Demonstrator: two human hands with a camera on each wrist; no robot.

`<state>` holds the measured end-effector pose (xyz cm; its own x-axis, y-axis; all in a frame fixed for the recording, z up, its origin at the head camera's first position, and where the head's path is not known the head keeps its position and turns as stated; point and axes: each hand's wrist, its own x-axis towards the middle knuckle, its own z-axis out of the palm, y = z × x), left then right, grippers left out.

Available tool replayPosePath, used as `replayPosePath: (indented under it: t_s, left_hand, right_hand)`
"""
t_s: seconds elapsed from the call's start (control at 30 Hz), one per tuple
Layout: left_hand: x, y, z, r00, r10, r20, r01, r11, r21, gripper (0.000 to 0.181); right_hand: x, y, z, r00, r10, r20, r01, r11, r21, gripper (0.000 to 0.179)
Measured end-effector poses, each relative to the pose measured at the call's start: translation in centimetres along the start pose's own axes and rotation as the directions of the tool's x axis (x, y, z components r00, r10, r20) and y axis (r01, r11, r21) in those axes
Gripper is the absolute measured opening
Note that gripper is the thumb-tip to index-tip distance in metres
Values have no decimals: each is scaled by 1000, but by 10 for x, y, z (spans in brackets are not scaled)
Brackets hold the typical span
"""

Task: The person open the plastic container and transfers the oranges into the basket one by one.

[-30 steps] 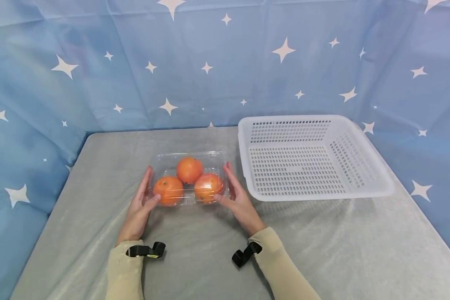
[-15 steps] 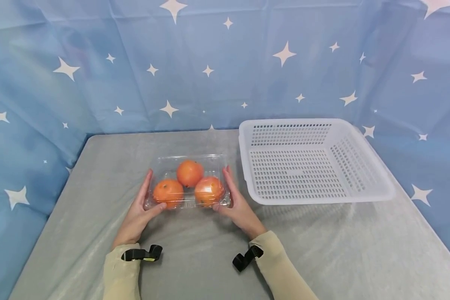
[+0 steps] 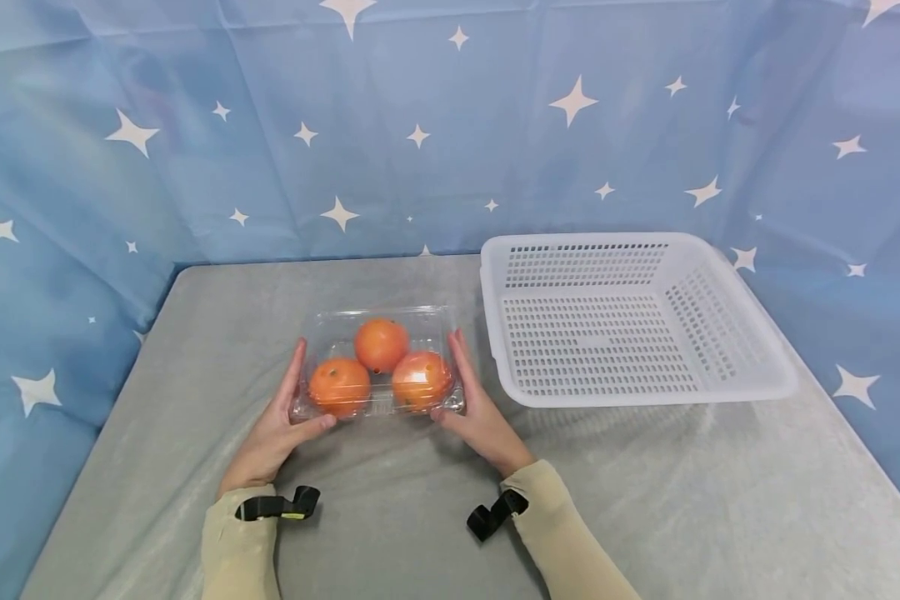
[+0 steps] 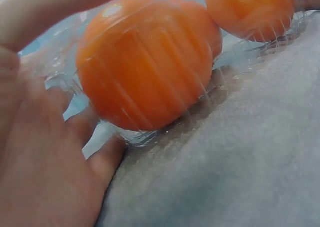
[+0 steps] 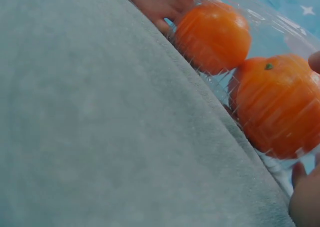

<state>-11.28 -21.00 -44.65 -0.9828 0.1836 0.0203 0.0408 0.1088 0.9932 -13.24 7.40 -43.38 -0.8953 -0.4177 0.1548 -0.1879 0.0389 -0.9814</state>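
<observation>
A clear plastic fruit box (image 3: 378,404) rests on the grey cloth left of the basket, with three oranges in it. One orange (image 3: 382,345) lies at the back; the left orange (image 3: 340,387) and the right orange (image 3: 422,381) are in front. My left hand (image 3: 273,429) holds the box's left end, fingers along the side and thumb at the front corner. At the opposite end my right hand (image 3: 483,421) holds it the same way. Close up in the left wrist view, the left palm (image 4: 45,157) is beside the ribbed plastic wall. Only fingertips of the right hand show in the right wrist view.
A white perforated plastic basket (image 3: 596,398) stands at the back right, with nothing seen in it. Grey cloth (image 3: 390,533) covers the table. Blue star-patterned curtains (image 3: 420,183) hang behind and at both sides.
The left hand's thumb has slid down from over the box to its front edge, and its wrist has shifted slightly left. The box and right hand stay nearly in place.
</observation>
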Motion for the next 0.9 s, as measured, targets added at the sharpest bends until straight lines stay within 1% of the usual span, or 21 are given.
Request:
replayPosePath:
  t_s: [0.1,0.2,0.33,0.57,0.8,0.9]
  left_hand:
    - [1,-5,-1,1000,1,15,-1,1000,-12,102]
    - [1,-6,-1,1000,4,29,-3,999,-32,103]
    - [0,-3,0,999,-4,41,6,998,-57,103]
    - [-2,7,2,998,-28,49,30,998,-55,101]
    - [-2,7,0,998,-39,49,42,996,-74,100]
    - [-2,4,-1,998,-34,56,38,996,-75,100]
  right_hand:
    - [-1,0,0,1000,-7,-7,7,1000,5,92]
    - [-1,0,0,1000,-8,-13,8,1000,10,92]
    - [-1,0,1,1000,-8,-23,9,1000,8,92]
    - [0,2,0,999,7,-39,-7,1000,-5,92]
    - [4,21,-4,999,9,-53,-11,999,-41,92]
    - [3,17,-3,999,3,-53,-5,1000,-27,91]
